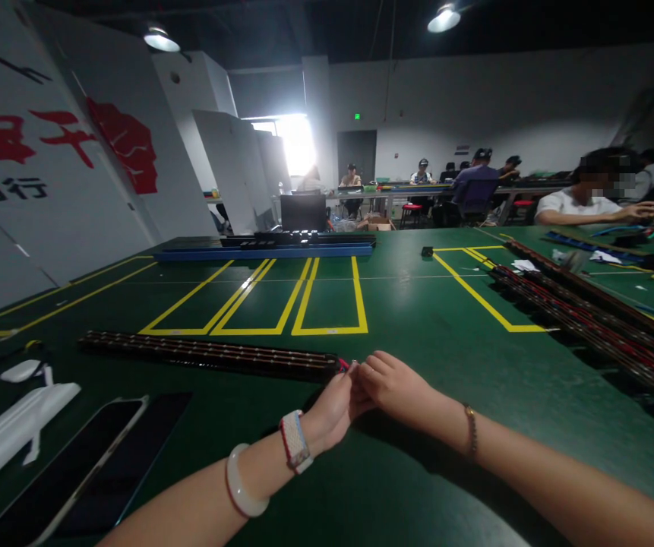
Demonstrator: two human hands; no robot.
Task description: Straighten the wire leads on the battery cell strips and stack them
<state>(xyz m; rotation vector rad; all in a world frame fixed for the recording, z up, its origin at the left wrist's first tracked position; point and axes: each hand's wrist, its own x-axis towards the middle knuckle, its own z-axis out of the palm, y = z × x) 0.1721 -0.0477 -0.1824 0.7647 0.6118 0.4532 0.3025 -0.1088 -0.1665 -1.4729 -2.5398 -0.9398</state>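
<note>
A long black bar with shiny lines and dots along its top (213, 354) lies across the table in front of me. At its right end a short red wire (344, 365) runs to my fingertips. My left hand (332, 406) is closed in a pinch on this wire, thumb uppermost. My right hand (392, 382) is closed too, its fingers bent against the left fingertips. Whatever sits between the right fingers is hidden. Both hands are just off the bar's right end, above the green table (434, 471).
Phones or tablets (87, 456) and a white wrapper (19, 433) lie at the left. More dark bars with red wires (600, 334) rest at the right. Blue and black rails (270, 249) lie at the far edge. A person in a white shirt (571, 203) sits at far right.
</note>
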